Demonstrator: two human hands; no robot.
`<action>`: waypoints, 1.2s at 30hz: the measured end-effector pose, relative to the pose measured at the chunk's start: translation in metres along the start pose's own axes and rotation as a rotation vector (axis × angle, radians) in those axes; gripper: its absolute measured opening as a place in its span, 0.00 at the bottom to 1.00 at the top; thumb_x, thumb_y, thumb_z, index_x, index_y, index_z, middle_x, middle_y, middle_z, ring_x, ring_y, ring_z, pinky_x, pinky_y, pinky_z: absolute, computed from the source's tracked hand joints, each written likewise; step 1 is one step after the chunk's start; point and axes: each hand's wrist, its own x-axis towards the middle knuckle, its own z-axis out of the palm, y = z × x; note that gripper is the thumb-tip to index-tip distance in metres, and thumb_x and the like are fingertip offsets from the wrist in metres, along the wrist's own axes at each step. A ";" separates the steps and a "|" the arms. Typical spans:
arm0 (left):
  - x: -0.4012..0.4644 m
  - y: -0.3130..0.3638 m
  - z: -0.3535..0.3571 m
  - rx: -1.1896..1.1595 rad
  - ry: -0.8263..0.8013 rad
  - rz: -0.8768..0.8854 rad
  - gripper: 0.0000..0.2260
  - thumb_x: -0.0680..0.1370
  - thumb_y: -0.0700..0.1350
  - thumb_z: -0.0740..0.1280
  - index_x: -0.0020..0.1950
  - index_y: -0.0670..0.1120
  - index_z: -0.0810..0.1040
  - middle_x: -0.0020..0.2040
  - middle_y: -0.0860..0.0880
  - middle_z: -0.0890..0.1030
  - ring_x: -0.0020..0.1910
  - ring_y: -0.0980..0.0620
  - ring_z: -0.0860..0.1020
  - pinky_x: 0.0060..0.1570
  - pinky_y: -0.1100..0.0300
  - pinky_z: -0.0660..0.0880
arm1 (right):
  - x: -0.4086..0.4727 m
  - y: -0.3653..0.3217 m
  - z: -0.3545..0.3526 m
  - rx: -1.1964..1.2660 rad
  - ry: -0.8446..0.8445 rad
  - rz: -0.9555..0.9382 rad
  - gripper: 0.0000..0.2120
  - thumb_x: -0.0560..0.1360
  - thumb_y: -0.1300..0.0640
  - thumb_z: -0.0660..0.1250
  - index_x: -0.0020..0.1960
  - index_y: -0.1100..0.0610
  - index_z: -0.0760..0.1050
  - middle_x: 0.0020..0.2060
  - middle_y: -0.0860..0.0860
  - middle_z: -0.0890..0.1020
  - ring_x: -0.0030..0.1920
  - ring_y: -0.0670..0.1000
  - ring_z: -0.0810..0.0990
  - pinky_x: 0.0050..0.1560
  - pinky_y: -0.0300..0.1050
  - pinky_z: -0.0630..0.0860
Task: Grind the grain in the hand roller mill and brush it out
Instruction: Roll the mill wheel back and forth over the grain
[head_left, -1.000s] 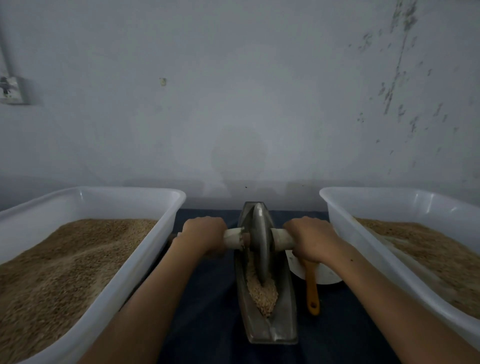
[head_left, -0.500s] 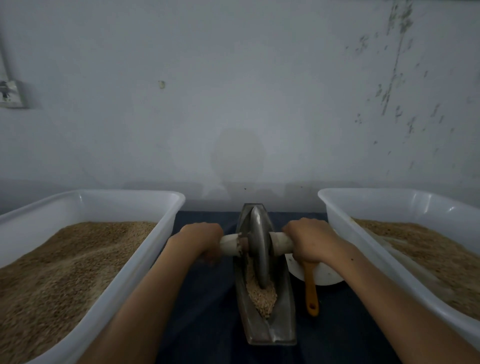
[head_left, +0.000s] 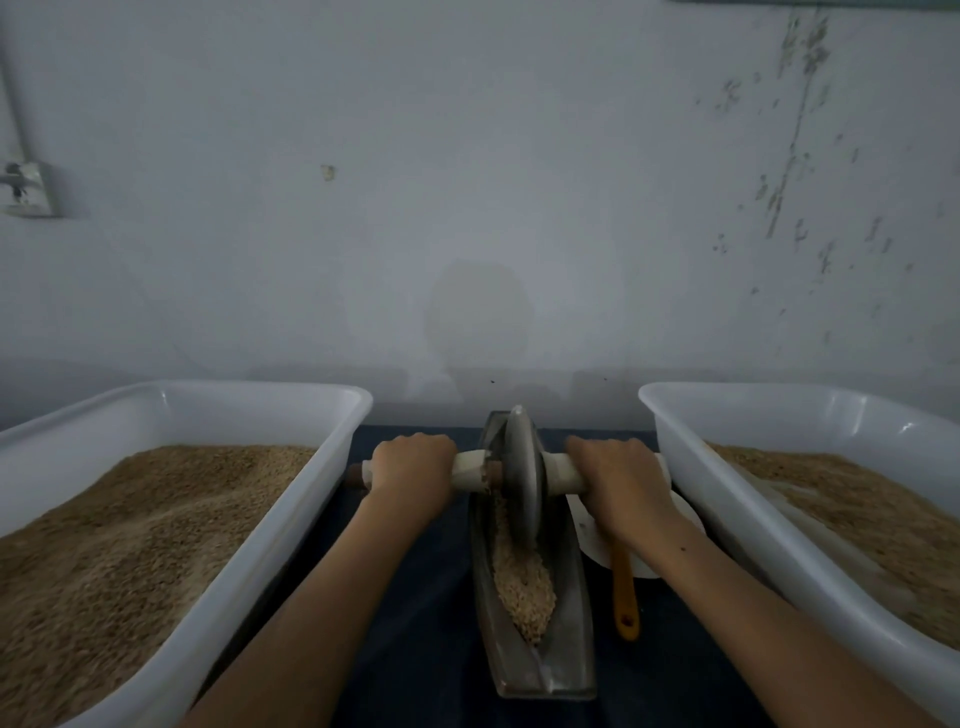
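— Where is the mill sitting, and what are you failing to see of it?

— The trough is lying on the dark cloth, running away from you, with the wheel standing upright in it toward the far end. The grain is lying in the trough nearer you than the wheel. The wheel is hiding the grain beneath it, and your fists are covering most of the axle handle, so its right end is hard to make out.

— What is crowding the trough?

— Left of the trough, a white tub is holding grain and running out of the frame. Right of it, a second white tub is doing likewise. Just right of the trough, a white dish is lying with an orange handle pointing toward you; your right forearm is hiding whatever is at its head.

— And your hands?

— Your left hand is wrapping round the handle left of the wheel, and your right hand is gripping it on the right, knuckles up, both arms reaching forward.
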 end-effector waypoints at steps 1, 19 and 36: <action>0.000 0.000 0.000 0.004 0.001 -0.001 0.12 0.77 0.44 0.65 0.60 0.47 0.74 0.55 0.47 0.78 0.54 0.47 0.77 0.48 0.55 0.68 | 0.000 0.001 0.000 0.005 -0.003 -0.005 0.09 0.75 0.59 0.64 0.53 0.51 0.69 0.49 0.49 0.81 0.50 0.53 0.78 0.48 0.44 0.64; 0.004 -0.010 0.001 -0.036 -0.102 0.080 0.16 0.72 0.50 0.70 0.59 0.49 0.76 0.52 0.48 0.80 0.50 0.48 0.78 0.44 0.56 0.70 | 0.004 0.002 -0.019 0.021 -0.300 -0.022 0.11 0.74 0.58 0.66 0.57 0.52 0.74 0.52 0.51 0.79 0.51 0.52 0.78 0.45 0.42 0.68; 0.001 -0.018 -0.005 -0.252 -0.508 0.091 0.05 0.71 0.41 0.72 0.43 0.45 0.78 0.31 0.52 0.78 0.30 0.56 0.76 0.38 0.61 0.73 | 0.001 0.001 -0.029 -0.054 -0.356 -0.118 0.10 0.74 0.59 0.67 0.55 0.54 0.74 0.49 0.51 0.78 0.45 0.51 0.76 0.40 0.42 0.67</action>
